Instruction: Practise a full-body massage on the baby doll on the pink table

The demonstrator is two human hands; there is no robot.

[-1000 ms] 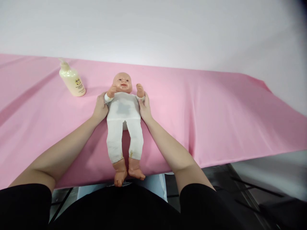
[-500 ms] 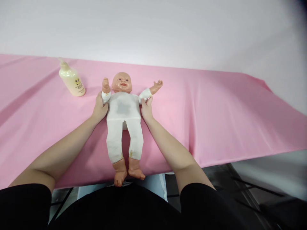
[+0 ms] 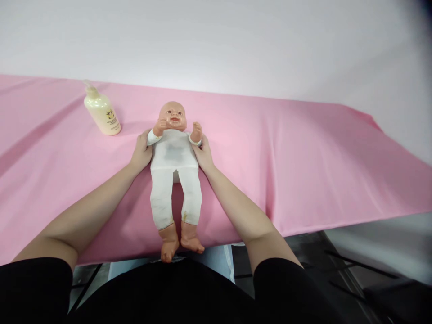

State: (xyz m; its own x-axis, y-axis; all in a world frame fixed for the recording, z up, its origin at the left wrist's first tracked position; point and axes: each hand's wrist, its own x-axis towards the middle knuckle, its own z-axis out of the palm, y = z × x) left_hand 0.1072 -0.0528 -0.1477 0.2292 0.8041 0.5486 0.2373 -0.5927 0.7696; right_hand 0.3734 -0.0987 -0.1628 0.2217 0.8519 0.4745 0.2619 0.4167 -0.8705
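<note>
A baby doll (image 3: 173, 155) with a white cloth body lies on its back on the pink cloth, head away from me and feet at the table's front edge. A grey patch marks its chest. My left hand (image 3: 141, 150) is closed around the doll's arm on the left side, and my right hand (image 3: 204, 155) around the arm on the right. Some of my fingers are hidden behind the doll's sleeves. Both doll arms are bent inward, the left-side hand near its chin.
A pump bottle (image 3: 103, 112) of pale yellow lotion stands to the left of the doll. The pink cloth (image 3: 303, 166) covers the table, which meets a white wall (image 3: 216, 45) behind. Dark bars show below the table's edge at right.
Both doll arms have swung inward over its chest; before, the right-side arm stretched outward and the left-side one pointed up. My hands moved slightly with them. The bottle stayed put.
</note>
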